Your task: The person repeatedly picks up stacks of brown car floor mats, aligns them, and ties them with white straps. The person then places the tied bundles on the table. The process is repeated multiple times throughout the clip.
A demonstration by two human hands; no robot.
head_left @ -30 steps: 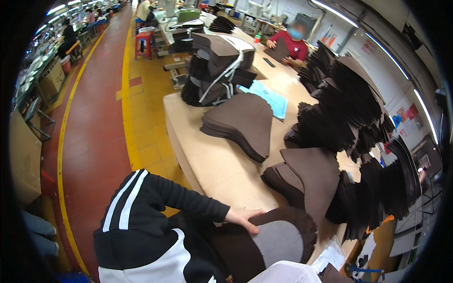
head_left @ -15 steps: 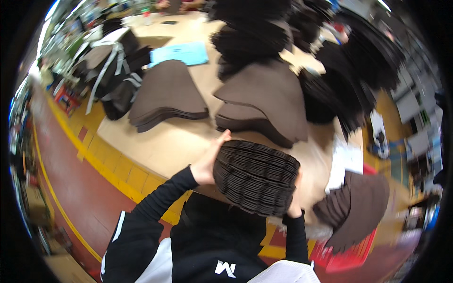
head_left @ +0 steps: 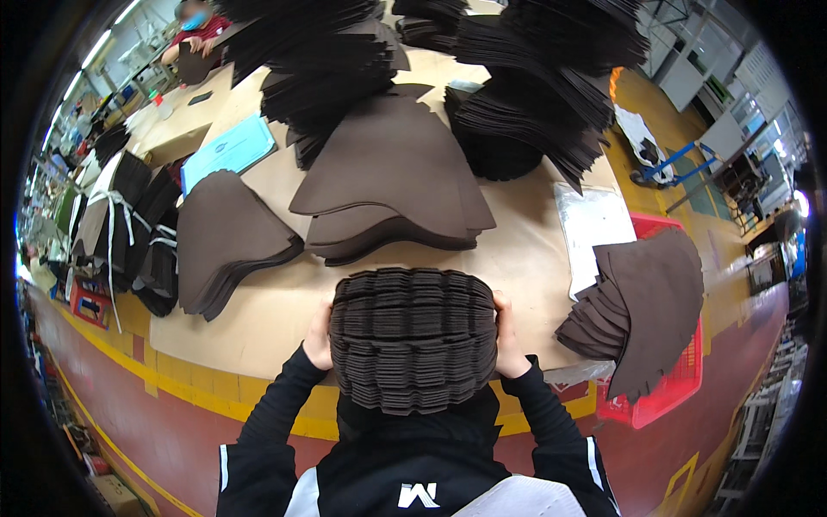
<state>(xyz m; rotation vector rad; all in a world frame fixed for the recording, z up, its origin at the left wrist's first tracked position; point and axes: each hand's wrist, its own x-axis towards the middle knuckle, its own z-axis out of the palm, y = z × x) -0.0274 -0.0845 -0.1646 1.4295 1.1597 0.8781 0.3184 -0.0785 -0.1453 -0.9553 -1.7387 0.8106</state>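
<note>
Between my two hands is a thick stack of dark brown cut pieces [head_left: 413,340], its many layered edges facing up, at the near edge of the table. My left hand [head_left: 320,334] presses on its left side, and my right hand [head_left: 512,336] grips its right side; some fingers of both are hidden behind the stack. Just beyond it lies a fanned pile of curved brown pieces [head_left: 392,172] on the tan table [head_left: 525,267]. A smaller pile of like pieces [head_left: 228,233] rests to its left.
Tall dark stacks [head_left: 336,77] stand at the back. A blue folder [head_left: 231,153] lies at left, near strap-tied bundles [head_left: 121,215]. At right, brown pieces [head_left: 659,302] lie over a red crate [head_left: 642,409], beside white papers [head_left: 590,228]. A masked person [head_left: 196,39] sits far left, holding a piece.
The view has swung to the right and steadied. The stack, tilted before, now sits level between my hands, which still hold it from both sides.
</note>
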